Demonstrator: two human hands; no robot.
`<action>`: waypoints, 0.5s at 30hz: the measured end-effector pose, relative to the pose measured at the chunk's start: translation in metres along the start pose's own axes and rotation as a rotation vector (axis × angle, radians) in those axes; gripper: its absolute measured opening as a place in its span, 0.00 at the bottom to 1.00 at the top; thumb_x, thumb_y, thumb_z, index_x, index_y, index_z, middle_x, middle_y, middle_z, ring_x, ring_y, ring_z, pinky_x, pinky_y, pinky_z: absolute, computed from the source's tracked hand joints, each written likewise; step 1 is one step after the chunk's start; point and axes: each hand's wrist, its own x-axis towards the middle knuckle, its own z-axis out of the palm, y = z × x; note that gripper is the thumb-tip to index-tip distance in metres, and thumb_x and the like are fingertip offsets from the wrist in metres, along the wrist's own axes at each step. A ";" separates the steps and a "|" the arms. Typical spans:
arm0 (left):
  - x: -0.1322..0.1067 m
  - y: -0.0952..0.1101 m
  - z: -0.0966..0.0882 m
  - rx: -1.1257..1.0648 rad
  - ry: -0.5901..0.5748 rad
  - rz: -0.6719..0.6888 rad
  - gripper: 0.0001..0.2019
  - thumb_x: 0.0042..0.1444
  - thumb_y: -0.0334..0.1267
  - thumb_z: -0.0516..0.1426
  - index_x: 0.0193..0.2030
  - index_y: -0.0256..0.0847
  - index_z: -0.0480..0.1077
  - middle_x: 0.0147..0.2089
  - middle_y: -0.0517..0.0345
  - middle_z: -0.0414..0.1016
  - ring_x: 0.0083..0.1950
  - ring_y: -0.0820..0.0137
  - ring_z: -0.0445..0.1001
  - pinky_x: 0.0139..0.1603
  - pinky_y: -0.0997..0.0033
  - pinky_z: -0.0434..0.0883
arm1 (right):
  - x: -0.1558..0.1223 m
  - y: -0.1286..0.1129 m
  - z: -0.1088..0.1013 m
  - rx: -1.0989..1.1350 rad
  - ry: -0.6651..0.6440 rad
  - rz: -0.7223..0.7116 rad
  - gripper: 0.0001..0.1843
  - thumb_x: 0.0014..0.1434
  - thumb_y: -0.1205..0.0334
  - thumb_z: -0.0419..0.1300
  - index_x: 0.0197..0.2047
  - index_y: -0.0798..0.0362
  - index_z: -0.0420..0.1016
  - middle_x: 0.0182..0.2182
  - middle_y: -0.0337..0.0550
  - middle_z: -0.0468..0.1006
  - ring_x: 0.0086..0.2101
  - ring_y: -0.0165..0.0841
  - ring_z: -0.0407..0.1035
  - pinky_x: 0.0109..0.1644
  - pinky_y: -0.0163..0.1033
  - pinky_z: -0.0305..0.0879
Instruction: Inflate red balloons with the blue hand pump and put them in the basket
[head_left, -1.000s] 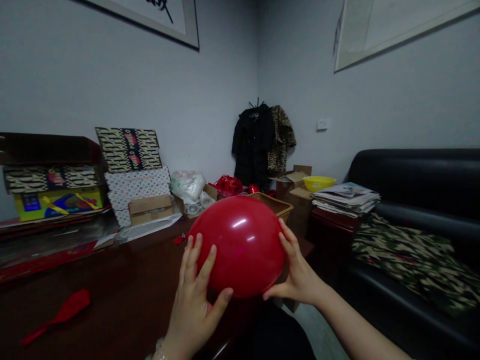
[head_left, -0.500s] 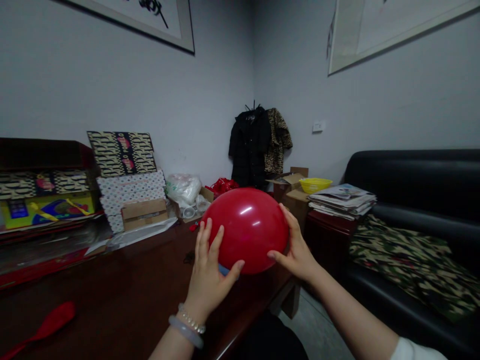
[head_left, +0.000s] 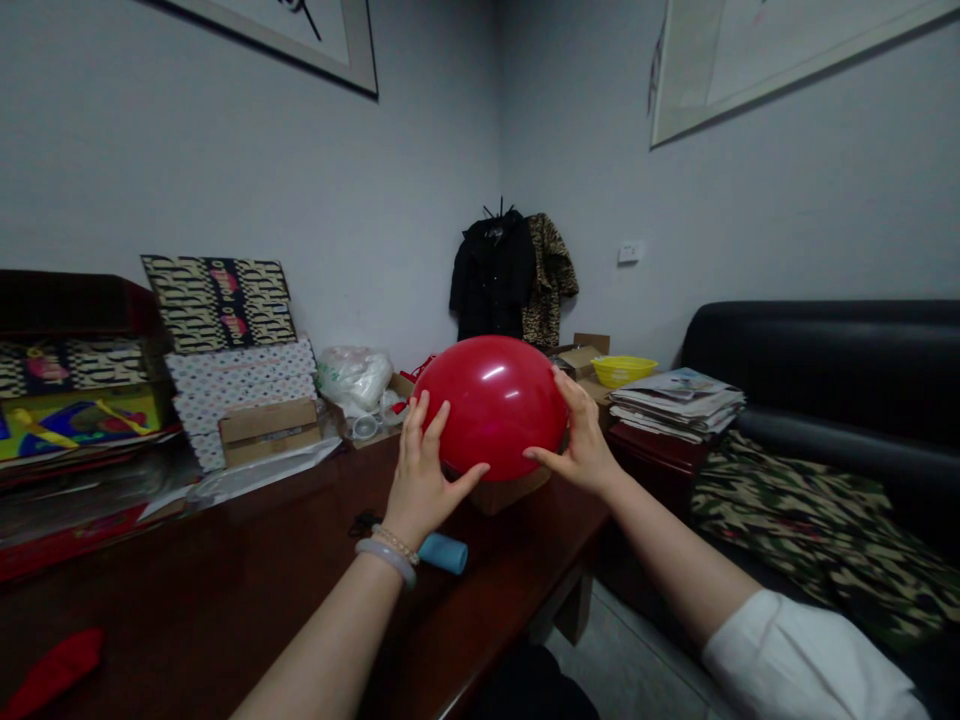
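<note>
One limp red balloon (head_left: 58,668) lies on the dark table (head_left: 225,610) at the far left, at 8 o'clock from the inflated red balloon (head_left: 491,405). Toward 9 o'clock come a yellow box (head_left: 75,425), then white dotted boxes (head_left: 244,375) with a patterned box (head_left: 217,305) tilted above them. A small brown carton (head_left: 270,432) stands in front of the dotted boxes, and a plastic bag (head_left: 356,378) sits just to their right.

The left hand (head_left: 421,475) grips the inflated red balloon, fingers spread and curved against it near 9 o'clock, thumb near 6. Beside that wrist, at 7 o'clock, a blue cylinder (head_left: 444,553) lies on its side. The inflated red balloon is held between both hands; whether it touches anything underneath, I cannot tell. Behind it a black coat (head_left: 491,280) hangs at 12 o'clock, a leopard-print coat (head_left: 553,275) at 1.

The right hand (head_left: 581,445) grips the other side, fingertips between 2 and 3 o'clock, thumb between 4 and 5. Farther right, a yellow bowl (head_left: 624,371) and stacked papers (head_left: 675,405) sit near 3 o'clock. Last is a black sofa (head_left: 825,360), camouflage cloth (head_left: 817,530) spread over its seat, between 3 and 4 o'clock.
</note>
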 end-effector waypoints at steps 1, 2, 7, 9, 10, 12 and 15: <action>0.004 -0.004 0.004 -0.003 0.004 0.011 0.43 0.52 0.46 0.63 0.70 0.46 0.44 0.72 0.40 0.41 0.72 0.52 0.41 0.66 0.41 0.51 | 0.003 0.006 0.001 0.003 0.003 -0.019 0.56 0.51 0.41 0.65 0.71 0.46 0.35 0.69 0.52 0.47 0.66 0.50 0.44 0.65 0.61 0.46; 0.009 -0.008 0.009 -0.006 0.008 0.021 0.43 0.52 0.46 0.63 0.70 0.47 0.43 0.72 0.40 0.41 0.72 0.52 0.41 0.66 0.41 0.51 | 0.005 0.012 0.003 0.004 0.004 -0.032 0.56 0.51 0.41 0.65 0.71 0.46 0.35 0.69 0.52 0.47 0.66 0.50 0.45 0.65 0.61 0.47; 0.028 -0.023 0.032 -0.017 0.031 0.052 0.44 0.51 0.46 0.64 0.69 0.47 0.44 0.72 0.40 0.42 0.72 0.50 0.40 0.66 0.39 0.51 | 0.016 0.039 0.012 -0.012 -0.007 -0.033 0.56 0.52 0.42 0.65 0.71 0.46 0.34 0.69 0.52 0.45 0.66 0.50 0.43 0.65 0.63 0.47; 0.033 -0.028 0.042 -0.022 0.036 0.042 0.44 0.51 0.45 0.64 0.69 0.47 0.44 0.72 0.40 0.42 0.72 0.50 0.40 0.66 0.39 0.51 | 0.019 0.048 0.016 -0.018 -0.009 -0.042 0.55 0.52 0.43 0.65 0.71 0.46 0.35 0.69 0.52 0.45 0.66 0.50 0.43 0.65 0.62 0.47; 0.034 -0.030 0.047 -0.028 0.037 0.033 0.44 0.51 0.45 0.64 0.69 0.47 0.44 0.72 0.40 0.42 0.72 0.49 0.40 0.66 0.39 0.51 | 0.020 0.052 0.018 -0.020 -0.011 -0.048 0.55 0.52 0.43 0.65 0.71 0.45 0.35 0.69 0.52 0.45 0.66 0.50 0.43 0.65 0.62 0.47; 0.036 -0.035 0.055 -0.040 0.031 0.016 0.44 0.50 0.45 0.64 0.69 0.47 0.44 0.72 0.40 0.41 0.72 0.49 0.40 0.66 0.39 0.51 | 0.022 0.060 0.022 -0.027 -0.021 -0.055 0.54 0.52 0.44 0.66 0.71 0.45 0.36 0.69 0.51 0.45 0.66 0.49 0.43 0.65 0.62 0.47; 0.038 -0.042 0.066 -0.058 0.018 0.000 0.43 0.51 0.44 0.64 0.69 0.46 0.45 0.72 0.40 0.40 0.72 0.50 0.40 0.66 0.40 0.51 | 0.023 0.071 0.028 -0.052 -0.048 -0.056 0.54 0.52 0.45 0.66 0.70 0.46 0.36 0.69 0.52 0.45 0.66 0.49 0.43 0.66 0.61 0.47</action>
